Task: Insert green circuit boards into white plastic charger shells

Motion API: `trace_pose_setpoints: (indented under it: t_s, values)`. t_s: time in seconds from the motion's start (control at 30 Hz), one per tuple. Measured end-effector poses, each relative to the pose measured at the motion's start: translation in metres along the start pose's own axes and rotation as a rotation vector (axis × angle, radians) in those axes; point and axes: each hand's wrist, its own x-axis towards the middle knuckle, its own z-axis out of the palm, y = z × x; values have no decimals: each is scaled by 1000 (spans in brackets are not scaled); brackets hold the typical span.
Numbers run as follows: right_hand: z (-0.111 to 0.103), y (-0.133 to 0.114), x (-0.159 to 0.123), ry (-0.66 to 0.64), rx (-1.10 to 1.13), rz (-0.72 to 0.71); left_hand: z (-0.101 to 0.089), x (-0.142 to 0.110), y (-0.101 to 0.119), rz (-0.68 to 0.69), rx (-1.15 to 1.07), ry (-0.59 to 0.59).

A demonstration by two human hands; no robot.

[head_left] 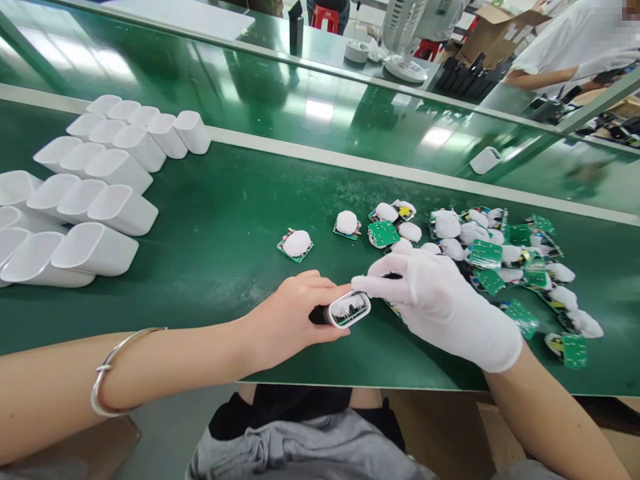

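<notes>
My left hand point(295, 320), bare with a bangle at the wrist, grips a white plastic housing point(367, 317) whose oval open end faces me. Inside the housing sits a circuit board point(350, 308) with white putty-like filler on it. My right hand point(430, 293) wears a white glove. Its fingers are bent, with the tips pinched at the housing's upper rim; the glove hides what is between them. Two loose circuit boards with white blobs, one nearer point(297, 245) and one farther point(347, 223), lie beyond my hands.
Several white empty housings point(115, 200) stand in rows on the left of the green table point(225, 213). A pile of circuit boards point(485, 253) spreads at the right. One white housing point(485, 160) lies beyond the pale strip. Across the bench are a fan point(405, 40) and a gloved person point(560, 60).
</notes>
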Motion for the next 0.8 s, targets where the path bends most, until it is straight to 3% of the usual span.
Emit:
trace_pose_setpoints:
  t_s: [0.53, 0.8]
  values:
    - [-1, -7, 6, -19, -54, -50, 0, 0, 0, 10, 36, 5]
    - [-2, -8, 6, 34, -104, -58, -1, 0, 0, 31, 64, 13]
